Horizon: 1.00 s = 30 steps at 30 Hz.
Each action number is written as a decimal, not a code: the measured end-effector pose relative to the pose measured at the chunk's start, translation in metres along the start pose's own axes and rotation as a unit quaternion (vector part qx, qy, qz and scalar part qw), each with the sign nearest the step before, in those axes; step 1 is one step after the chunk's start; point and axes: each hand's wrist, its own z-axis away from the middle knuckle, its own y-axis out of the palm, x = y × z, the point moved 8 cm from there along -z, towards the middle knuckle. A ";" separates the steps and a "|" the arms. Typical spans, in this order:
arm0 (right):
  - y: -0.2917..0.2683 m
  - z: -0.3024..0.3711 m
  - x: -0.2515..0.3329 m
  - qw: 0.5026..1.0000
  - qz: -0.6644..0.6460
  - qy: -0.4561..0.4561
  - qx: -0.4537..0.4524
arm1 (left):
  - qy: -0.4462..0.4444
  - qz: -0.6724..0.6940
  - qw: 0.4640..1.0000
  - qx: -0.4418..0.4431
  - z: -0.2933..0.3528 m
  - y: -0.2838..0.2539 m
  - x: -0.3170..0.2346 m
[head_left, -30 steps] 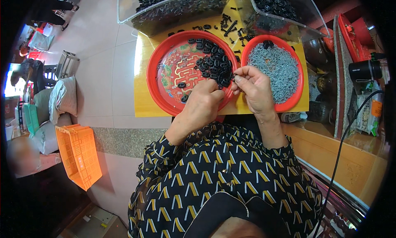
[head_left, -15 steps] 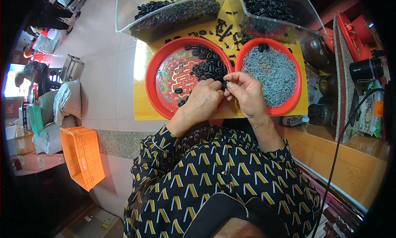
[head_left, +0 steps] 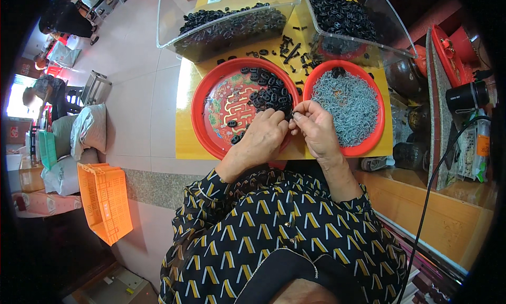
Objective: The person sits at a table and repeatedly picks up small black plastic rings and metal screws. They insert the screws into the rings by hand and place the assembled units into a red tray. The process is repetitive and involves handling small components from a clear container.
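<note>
Left hand (head_left: 258,138) is over the near right edge of the round red tray (head_left: 198,114), fingertips bunched together and turned away, so whether they grip anything cannot be told. Right hand (head_left: 318,135) is beside it, thumb and forefinger pinched on a small dark piece (head_left: 293,114), probably a fingertip hold because the piece is so tiny. Black oval parts (head_left: 272,97) lie heaped on the tray's right side, close to both hands, which likely shortens each reach. Just right, a smaller red tray (head_left: 381,114) holds silvery screws (head_left: 348,106); its raised rim presumably stops them rolling off the yellow table (head_left: 185,143). Behind stand clear tubs (head_left: 211,46) of more black parts, seemingly set back to leave room.
</note>
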 end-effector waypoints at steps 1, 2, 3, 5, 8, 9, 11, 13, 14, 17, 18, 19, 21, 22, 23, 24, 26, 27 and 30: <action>0.000 0.000 0.001 1.000 -0.006 -0.004 -0.002 | 0.003 0.008 1.000 -0.023 0.002 -0.005 0.002; 0.001 -0.001 0.003 1.000 -0.012 -0.008 -0.004 | 0.005 0.016 0.999 -0.046 0.005 -0.010 0.004; 0.001 0.000 0.004 1.000 -0.018 -0.012 -0.007 | -0.033 0.072 0.995 -0.058 0.008 -0.015 0.009; 0.006 0.001 0.006 0.999 -0.032 0.007 0.003 | -0.112 0.183 0.974 -0.080 0.017 -0.027 0.017; 0.021 0.004 0.001 0.998 0.006 0.030 0.053 | -0.219 0.382 0.890 -0.121 0.041 -0.026 0.037; 0.026 0.005 -0.002 0.996 0.028 0.035 0.073 | -0.246 0.454 0.845 -0.138 0.047 -0.024 0.043; 0.037 0.009 -0.001 0.995 0.059 0.031 0.078 | -0.276 0.546 0.771 -0.176 0.055 -0.021 0.052; 0.049 0.012 -0.001 0.994 0.064 0.032 0.086 | -0.299 0.593 0.716 -0.213 0.063 -0.019 0.058; 0.051 0.012 -0.004 0.994 0.062 0.027 0.086 | -0.291 0.621 0.695 -0.217 0.065 -0.018 0.058; 0.062 0.014 -0.005 0.995 0.051 0.018 0.085 | -0.266 0.696 0.625 -0.230 0.070 -0.016 0.055; 0.064 0.014 -0.004 0.995 0.049 0.019 0.083 | -0.261 0.705 0.617 -0.234 0.071 -0.015 0.056; 0.066 0.014 -0.003 0.995 0.047 0.020 0.081 | -0.256 0.713 0.608 -0.237 0.073 -0.013 0.058; 0.068 0.015 -0.003 0.995 0.056 0.024 0.077 | -0.251 0.730 0.589 -0.240 0.073 -0.012 0.057; 0.069 0.015 -0.003 0.995 0.066 0.028 0.075 | -0.251 0.738 0.579 -0.239 0.072 -0.013 0.055; 0.070 0.016 -0.003 0.994 0.076 0.032 0.073 | -0.251 0.746 0.569 -0.238 0.072 -0.013 0.053; 0.071 0.016 -0.001 0.994 0.081 0.028 0.071 | -0.246 0.748 0.568 -0.241 0.072 -0.013 0.053; 0.074 0.017 0.001 0.994 0.090 0.020 0.066 | -0.236 0.751 0.565 -0.246 0.074 -0.012 0.053; 0.075 0.017 0.002 0.993 0.093 0.017 0.065 | -0.236 0.749 0.568 -0.245 0.075 -0.012 0.054; 0.076 0.018 0.003 0.993 0.095 0.009 0.064 | -0.238 0.740 0.581 -0.242 0.076 -0.012 0.053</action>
